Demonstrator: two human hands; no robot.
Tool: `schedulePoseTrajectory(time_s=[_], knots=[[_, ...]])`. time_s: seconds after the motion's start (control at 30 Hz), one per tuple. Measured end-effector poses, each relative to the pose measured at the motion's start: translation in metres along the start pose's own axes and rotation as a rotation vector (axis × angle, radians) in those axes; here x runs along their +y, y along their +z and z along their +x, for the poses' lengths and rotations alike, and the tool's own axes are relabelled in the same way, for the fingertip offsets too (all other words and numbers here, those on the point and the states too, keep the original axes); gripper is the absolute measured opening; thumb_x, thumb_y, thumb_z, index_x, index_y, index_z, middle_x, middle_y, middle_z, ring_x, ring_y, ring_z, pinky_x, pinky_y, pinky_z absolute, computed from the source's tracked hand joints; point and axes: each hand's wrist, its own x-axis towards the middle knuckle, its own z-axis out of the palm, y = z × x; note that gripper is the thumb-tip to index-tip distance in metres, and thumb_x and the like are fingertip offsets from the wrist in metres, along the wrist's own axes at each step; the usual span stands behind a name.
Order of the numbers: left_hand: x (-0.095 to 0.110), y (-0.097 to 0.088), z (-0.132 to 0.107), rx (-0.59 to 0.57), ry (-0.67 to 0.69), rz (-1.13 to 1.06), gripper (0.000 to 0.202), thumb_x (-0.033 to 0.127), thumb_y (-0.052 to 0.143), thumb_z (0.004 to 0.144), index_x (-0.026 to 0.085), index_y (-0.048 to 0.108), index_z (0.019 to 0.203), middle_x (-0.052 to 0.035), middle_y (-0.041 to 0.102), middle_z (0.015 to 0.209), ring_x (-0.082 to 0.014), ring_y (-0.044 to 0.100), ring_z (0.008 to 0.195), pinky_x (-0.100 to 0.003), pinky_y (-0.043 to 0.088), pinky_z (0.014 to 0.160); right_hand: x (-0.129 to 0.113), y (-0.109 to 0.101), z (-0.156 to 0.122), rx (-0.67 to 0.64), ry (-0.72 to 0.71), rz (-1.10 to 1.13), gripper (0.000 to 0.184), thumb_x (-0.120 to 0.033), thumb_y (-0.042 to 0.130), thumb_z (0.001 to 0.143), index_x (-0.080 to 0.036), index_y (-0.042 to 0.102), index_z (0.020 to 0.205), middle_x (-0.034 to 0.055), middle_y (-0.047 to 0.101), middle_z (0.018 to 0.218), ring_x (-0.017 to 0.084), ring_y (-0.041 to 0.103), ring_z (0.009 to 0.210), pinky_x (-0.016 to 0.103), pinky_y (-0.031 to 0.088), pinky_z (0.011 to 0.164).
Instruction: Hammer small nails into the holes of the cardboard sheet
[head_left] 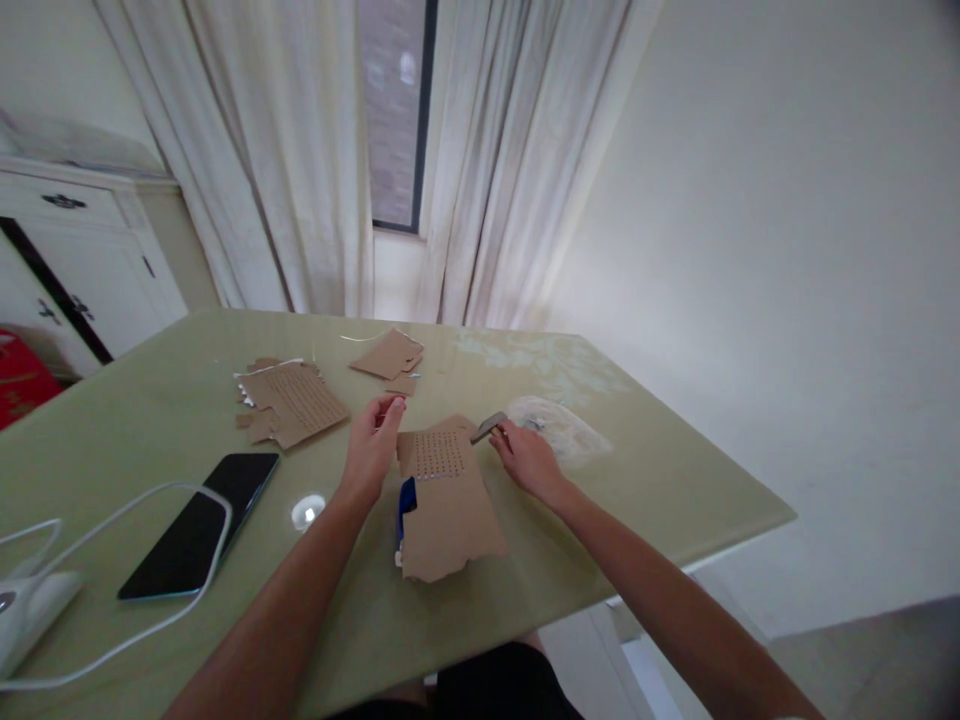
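Observation:
A torn brown cardboard sheet (pixel 448 505) with rows of small dots near its top lies on the pale green table (pixel 660 480) in front of me. A blue object (pixel 406 498) shows under its left edge. My left hand (pixel 373 440) rests at the sheet's upper left corner, fingers curled together, thumb up. My right hand (pixel 527 457) is at the upper right corner, closed on a small grey tool (pixel 488 427) whose tip touches the sheet's top edge.
More cardboard pieces lie farther back: a dotted stack (pixel 291 402) to the left and a smaller piece (pixel 390 354) behind. A black phone (pixel 201 523) and a white cable (pixel 127 560) lie at left. A clear plastic bag (pixel 559 425) sits right of my hand.

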Motion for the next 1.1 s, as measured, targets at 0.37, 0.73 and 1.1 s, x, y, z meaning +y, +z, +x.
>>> schedulePoseTrajectory(time_s=[0.37,0.73,1.1], knots=[[0.003,0.002,-0.008,-0.309,-0.247,-0.119,0.06,0.073,0.077,0.069,0.015,0.084,0.085,-0.0073,0.077,0.079,-0.0237,0.067,0.074,-0.03,0.044,0.065,0.002,0.028,0.0,0.04,0.098,-0.075,0.028,-0.029,0.051,0.112,-0.019,0.072,0.128,0.0156,0.072,0.131,0.03,0.07,0.118,0.036,0.052,0.09],[0.014,-0.004,-0.01,-0.302,-0.356,-0.351,0.064,0.063,0.099,0.05,0.015,0.077,0.086,-0.0063,0.076,0.077,-0.0184,0.067,0.063,-0.027,0.048,0.057,0.004,0.029,0.003,0.141,0.118,0.149,0.017,-0.018,0.063,0.1,-0.015,0.079,0.096,0.0161,0.074,0.109,0.028,0.068,0.104,0.035,0.049,0.091],[0.015,-0.004,-0.015,-0.067,-0.263,-0.449,0.066,0.068,0.093,0.068,0.018,0.077,0.107,-0.0043,0.077,0.084,-0.0202,0.071,0.072,-0.028,0.053,0.062,-0.034,-0.019,0.009,-0.336,-0.184,1.235,0.046,-0.06,0.076,0.095,-0.015,0.082,0.101,0.0042,0.077,0.08,0.016,0.068,0.065,0.025,0.049,0.06]])
